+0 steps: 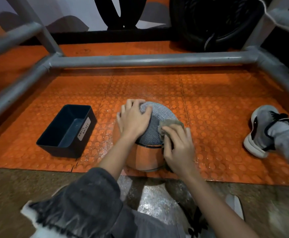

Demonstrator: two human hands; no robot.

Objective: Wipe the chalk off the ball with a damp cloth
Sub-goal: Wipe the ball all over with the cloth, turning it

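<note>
An orange basketball with a grey chalky panel (155,129) sits on the orange studded floor mat (217,134) in the middle of the view. My left hand (133,120) lies spread over the ball's top left, fingers curved round its surface. My right hand (176,146) presses a crumpled grey-brown cloth (170,125) against the ball's right side, the fingers curled over it. The cloth's lower part is hidden under my hand.
A black bin labelled "waste basket" (68,130) stands left of the ball. A grey metal tube frame (147,60) crosses behind and along both sides. A grey shoe on a foot (264,129) rests at right. Black tyres (214,23) lean at the back.
</note>
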